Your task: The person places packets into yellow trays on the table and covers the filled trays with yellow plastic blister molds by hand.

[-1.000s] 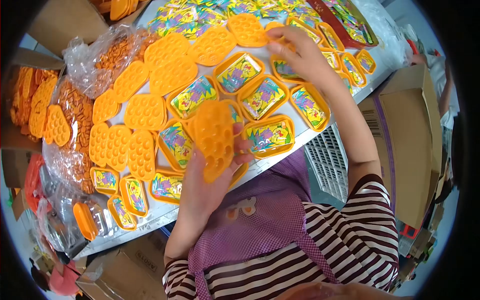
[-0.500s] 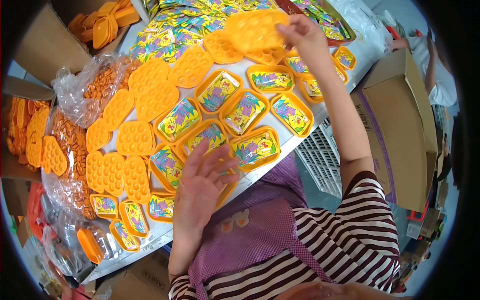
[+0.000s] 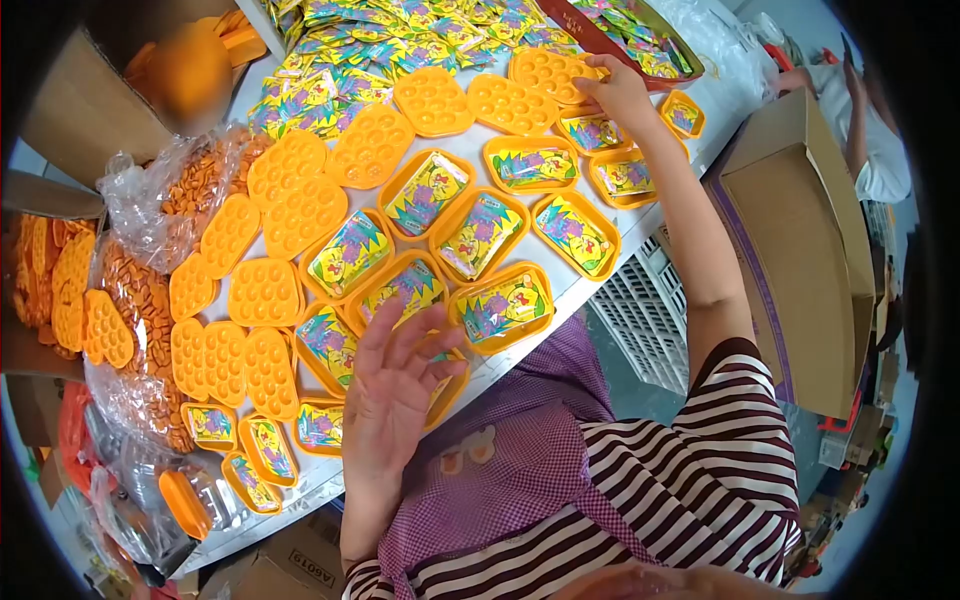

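My right hand point(image 3: 618, 97) reaches to the far side of the table, its fingers pinching the right edge of an orange dimpled tray point(image 3: 548, 72). That tray lies flat beside another dimpled one point(image 3: 512, 104). Just below my right hand is an orange container holding a yellow packet point(image 3: 592, 132). My left hand point(image 3: 392, 385) hovers palm up, fingers apart and holding nothing, over packet-filled containers. It partly covers one container point(image 3: 445, 395). More packet-filled containers point(image 3: 483, 236) stand in the middle, with several dimpled trays point(image 3: 265, 292) to their left.
Loose packets point(image 3: 370, 50) are heaped at the back, beside a red-rimmed box point(image 3: 640, 65). Plastic bags of small orange pieces point(image 3: 140, 300) and cardboard boxes point(image 3: 50, 110) line the left. A large carton point(image 3: 800, 260) and a grey crate point(image 3: 640, 310) stand at right. Another person's arm point(image 3: 858, 125) shows beyond.
My right hand has lowered the dimpled tray from above the others onto the far side of the table. My left hand stays nearly in place. A blurred orange shape now appears at the upper-left box.
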Demonstrator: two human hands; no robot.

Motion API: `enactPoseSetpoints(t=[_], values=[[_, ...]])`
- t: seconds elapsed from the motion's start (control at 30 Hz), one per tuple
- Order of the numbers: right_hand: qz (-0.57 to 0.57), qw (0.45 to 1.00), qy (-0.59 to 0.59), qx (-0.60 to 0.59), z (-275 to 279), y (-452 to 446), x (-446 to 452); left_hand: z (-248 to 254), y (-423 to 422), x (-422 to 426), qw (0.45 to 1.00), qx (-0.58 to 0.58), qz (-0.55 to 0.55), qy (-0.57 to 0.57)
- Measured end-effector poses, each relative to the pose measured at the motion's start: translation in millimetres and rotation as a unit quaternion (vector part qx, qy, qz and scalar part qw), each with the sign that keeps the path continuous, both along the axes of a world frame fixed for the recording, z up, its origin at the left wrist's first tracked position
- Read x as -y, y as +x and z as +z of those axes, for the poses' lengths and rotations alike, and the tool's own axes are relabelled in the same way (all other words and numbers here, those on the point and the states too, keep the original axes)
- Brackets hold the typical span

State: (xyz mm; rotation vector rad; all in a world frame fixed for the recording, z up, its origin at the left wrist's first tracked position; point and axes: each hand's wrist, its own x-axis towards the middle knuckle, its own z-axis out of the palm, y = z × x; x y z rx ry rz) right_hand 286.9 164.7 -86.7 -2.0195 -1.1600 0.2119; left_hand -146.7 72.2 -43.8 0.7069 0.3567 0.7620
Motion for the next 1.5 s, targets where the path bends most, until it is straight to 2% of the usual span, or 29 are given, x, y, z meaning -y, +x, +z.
enactPoseSetpoints(t=[0.07,0.17,0.27,0.3,0.37,0.4,0.47,0.53,0.57,0.67,0.77,0.87,0.9,1.0,1.07,1.13,1.17,1.2,1.23,1.3,1.33,1.4,1.43,1.47,1.5], values=[[0.002,0.991,-0.016,0.131,3,-1,-1,0,0,0,1.000,0.010,0.003,-0.014],[0.002,0.976,-0.084,0.201,19,-15,-2,1,-2,0,1.000,0.007,0.005,-0.002],[0.038,0.971,-0.104,0.210,26,-18,-6,3,-8,1,1.000,-0.004,0.014,0.018],[0.070,0.971,-0.093,0.208,16,-3,-13,3,-12,0,0.999,-0.014,0.017,0.028],[0.061,0.928,-0.044,0.364,20,-7,-14,4,-24,-2,0.998,-0.022,0.033,0.046],[0.062,0.928,-0.056,0.362,21,-9,-18,2,-28,-4,0.998,-0.018,0.040,0.055],[0.090,0.897,-0.029,0.432,7,7,-30,4,-39,-4,0.995,-0.035,0.067,0.066],[0.084,0.890,-0.097,0.438,-1,5,-36,10,-46,-4,0.990,-0.073,0.098,0.068],[0.098,0.897,-0.141,0.408,11,-14,-34,9,-51,-4,0.991,-0.057,0.101,0.070],[0.157,0.895,-0.192,0.371,13,-18,-38,11,-65,-3,0.985,-0.072,0.128,0.090],[0.192,0.893,-0.185,0.361,16,-14,-36,22,-87,-4,0.964,-0.146,0.169,0.142],[0.247,0.895,-0.149,0.340,14,-6,-33,34,-118,-17,0.907,-0.238,0.265,0.224],[0.241,0.895,-0.151,0.345,18,-9,-31,43,-129,-25,0.860,-0.316,0.312,0.252],[0.263,0.884,-0.016,0.385,21,-1,-33,66,-166,-65,0.696,-0.506,0.414,0.296],[0.247,0.955,0.089,0.138,71,-78,-10,63,-202,-109,0.545,-0.613,0.437,0.369],[0.242,0.920,0.307,0.001,115,-157,38,59,-235,-153,0.399,-0.693,0.412,0.436],[0.292,0.866,0.387,0.122,135,-162,57,50,-253,-180,0.357,-0.736,0.393,0.420],[0.224,0.868,0.411,0.165,127,-151,88,44,-265,-197,0.313,-0.775,0.373,0.402],[0.151,0.867,0.429,0.202,119,-142,120,47,-258,-200,0.301,-0.824,0.336,0.344],[0.317,0.749,0.538,0.223,169,-213,141,59,-233,-206,0.268,-0.901,0.258,0.223],[0.392,0.674,0.583,0.229,184,-241,145,60,-234,-208,0.266,-0.895,0.275,0.230],[0.289,0.696,0.595,0.279,198,-273,132,49,-240,-214,0.265,-0.880,0.305,0.248],[0.288,0.688,0.607,0.275,199,-275,130,44,-244,-215,0.232,-0.845,0.374,0.304],[0.286,0.678,0.619,0.272,199,-276,128,43,-254,-217,0.266,-0.832,0.389,0.293],[0.331,0.653,0.637,0.242,196,-266,135,44,-262,-220,0.300,-0.818,0.401,0.283]])
